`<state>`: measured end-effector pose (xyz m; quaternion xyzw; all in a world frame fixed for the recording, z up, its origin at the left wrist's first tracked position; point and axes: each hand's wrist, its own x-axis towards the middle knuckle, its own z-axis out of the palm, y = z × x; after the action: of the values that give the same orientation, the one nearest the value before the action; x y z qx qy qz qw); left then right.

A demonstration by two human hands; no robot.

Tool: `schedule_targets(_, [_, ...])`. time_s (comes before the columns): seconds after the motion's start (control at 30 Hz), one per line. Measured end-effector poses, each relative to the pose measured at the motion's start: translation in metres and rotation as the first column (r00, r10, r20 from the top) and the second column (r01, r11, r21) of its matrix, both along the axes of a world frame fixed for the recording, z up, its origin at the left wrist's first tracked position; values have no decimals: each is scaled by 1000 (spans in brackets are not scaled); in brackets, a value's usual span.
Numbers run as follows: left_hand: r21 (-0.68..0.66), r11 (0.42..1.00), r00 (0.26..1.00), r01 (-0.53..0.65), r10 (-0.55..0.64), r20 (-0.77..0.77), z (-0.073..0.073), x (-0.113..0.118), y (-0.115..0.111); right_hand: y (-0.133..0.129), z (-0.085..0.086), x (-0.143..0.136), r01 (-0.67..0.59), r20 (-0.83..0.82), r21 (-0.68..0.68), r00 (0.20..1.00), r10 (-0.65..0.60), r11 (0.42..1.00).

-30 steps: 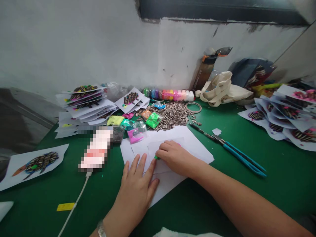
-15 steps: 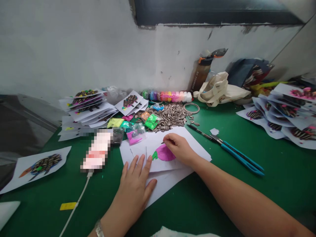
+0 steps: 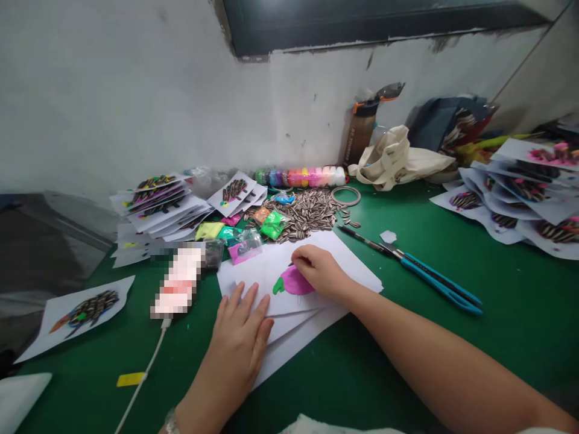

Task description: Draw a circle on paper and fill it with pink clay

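Note:
My left hand [image 3: 242, 340] lies flat with fingers spread on the left part of the white paper sheets [image 3: 335, 250], holding nothing. Over the top sheet, my right hand [image 3: 322, 272] pinches a small dark sliver [image 3: 292, 263], which looks like a sunflower seed. It is at the upper edge of a flat magenta clay shape [image 3: 296, 281], partly covered by that hand. A green clay piece [image 3: 278, 286] joins the shape on its left. Behind the sheets lies a pile of striped sunflower seeds [image 3: 307, 214].
Small bags of coloured clay [image 3: 274, 225] lie left of the seeds. A blue utility knife [image 3: 441, 283] and a pen [image 3: 359, 237] lie to the right. Stacks of seed pictures [image 3: 169, 208] stand on both sides. A charging cable [image 3: 147, 374] runs from a blurred-out phone [image 3: 181, 280].
The view has shifted slightly. My left hand has slid a little down and left along the paper. My right hand keeps its pinch at the magenta shape's upper edge.

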<state>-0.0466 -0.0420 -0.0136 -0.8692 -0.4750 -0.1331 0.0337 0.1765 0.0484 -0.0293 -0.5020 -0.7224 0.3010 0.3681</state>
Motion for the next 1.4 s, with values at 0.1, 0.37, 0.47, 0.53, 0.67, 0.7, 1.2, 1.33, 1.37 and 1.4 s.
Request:
schedule_targets(0.1, [59,998,1000,9,-10,9,2,1,1,0,1,0,-6,5,0,1000,6,1000])
schedule_targets(0.37, [189,981,994,45,-63,90,21,17,10,0,2,-1,-11,20,8,1000,11,1000])
schedule_targets(0.47, [134,988,995,76,-83,53,13,16,18,1,2,-1,-14,23,12,1000,13,1000])
schedule_targets(0.53, [39,995,996,89,-89,-5,4,14,22,1,2,-1,-16,24,13,1000,16,1000])
schedule_targets(0.67, [-99,992,994,85,-91,-57,-8,12,25,1,2,0,-20,25,15,999,19,1000])
schedule_targets(0.7, [-107,991,995,83,-89,-54,-10,12,25,1,2,0,-21,26,15,999,20,1000])
schedule_targets(1.2, [-135,989,996,55,-63,-60,-10,12,24,2,0,0,-20,18,8,1000,20,1000])
schedule_targets(1.33, [-138,989,998,49,-55,-43,-10,14,23,2,-1,1,-21,15,11,1000,21,1000])
schedule_targets(1.37, [-142,989,998,44,-50,-40,-9,14,23,2,-1,1,-20,14,13,1000,20,1000])
schedule_targets(1.4, [-143,989,998,41,-47,-38,-9,14,22,3,-1,1,-20,13,14,1000,20,1000])
